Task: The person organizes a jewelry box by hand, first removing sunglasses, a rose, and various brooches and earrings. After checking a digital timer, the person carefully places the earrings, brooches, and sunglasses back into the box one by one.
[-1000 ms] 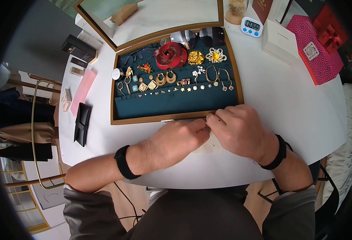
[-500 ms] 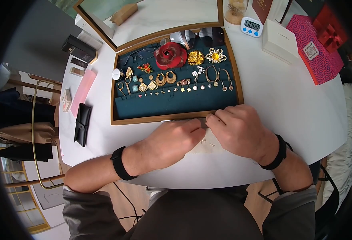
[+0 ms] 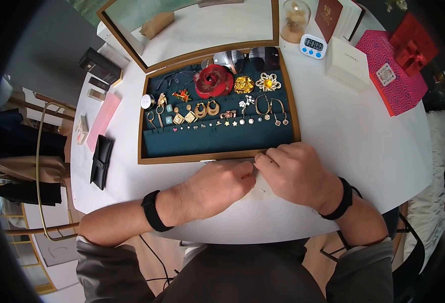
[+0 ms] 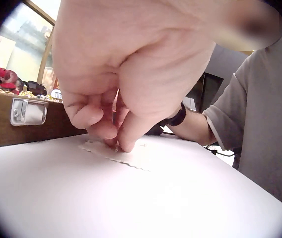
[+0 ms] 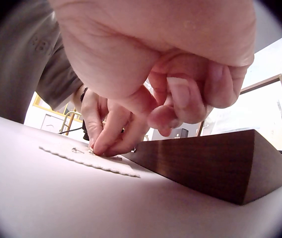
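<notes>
In the head view, my left hand (image 3: 206,191) is over a pale cloth (image 3: 266,193) at the box's front edge. Its thumb and fingers pinch a small shiny piece (image 5: 91,150) against the cloth, as the right wrist view shows. A small thin metal piece (image 3: 262,190) lies on the cloth between the hands. My right hand (image 3: 298,177) is beside the left, near the front edge of the wooden jewelry box (image 3: 222,156); its fingers are curled, with no object visible in them. In the box are a red flower (image 3: 213,81), earrings and brooches on dark green lining.
The box's glass lid (image 3: 197,30) stands raised at the back. A black pouch (image 3: 101,161) and a pink strip (image 3: 104,121) lie at left. At right back are a timer (image 3: 313,46), a white box (image 3: 347,64) and a patterned pink box (image 3: 389,73).
The head view has shifted, so the table scene sits slightly lower and to the left. The left fingers now cover one of two small metal pieces seen on the cloth half a second ago.
</notes>
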The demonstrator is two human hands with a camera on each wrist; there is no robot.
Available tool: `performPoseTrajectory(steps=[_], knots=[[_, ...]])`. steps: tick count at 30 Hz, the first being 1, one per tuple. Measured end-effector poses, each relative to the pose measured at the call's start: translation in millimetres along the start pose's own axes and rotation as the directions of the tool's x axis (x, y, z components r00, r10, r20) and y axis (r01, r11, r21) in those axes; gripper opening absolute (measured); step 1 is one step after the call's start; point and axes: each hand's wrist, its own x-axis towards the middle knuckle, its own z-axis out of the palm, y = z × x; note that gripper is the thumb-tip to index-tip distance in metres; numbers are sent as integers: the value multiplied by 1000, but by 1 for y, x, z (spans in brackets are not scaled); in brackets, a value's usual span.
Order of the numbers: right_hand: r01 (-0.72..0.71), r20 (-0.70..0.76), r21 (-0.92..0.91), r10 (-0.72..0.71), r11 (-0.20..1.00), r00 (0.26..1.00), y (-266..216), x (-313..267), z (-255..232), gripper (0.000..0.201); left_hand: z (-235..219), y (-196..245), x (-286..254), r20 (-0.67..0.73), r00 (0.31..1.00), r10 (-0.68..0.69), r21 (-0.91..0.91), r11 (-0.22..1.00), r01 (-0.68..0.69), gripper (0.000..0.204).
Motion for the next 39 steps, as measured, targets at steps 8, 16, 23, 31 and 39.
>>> performPoseTrajectory(steps=[8,16,23,31,39], knots=[[-147,-113,-37,142,988,983,12,9,-21,14,-8,7,6,115,993,-29,62,998,22,10],[-498,-214,-354,450,791,867,102,31,-79,28,-12,19,17,215,976,-38,120,993,13,9],[-563,3,-529,664,636,748,214,54,-67,48,-10,21,16,164,985,-58,111,993,40,9],[-508,53,-644,697,572,716,221,68,-51,40,1,22,13,100,993,-64,106,993,54,10],[-500,83,-681,734,535,674,219,76,-48,45,4,21,10,57,997,-57,141,989,48,9]])
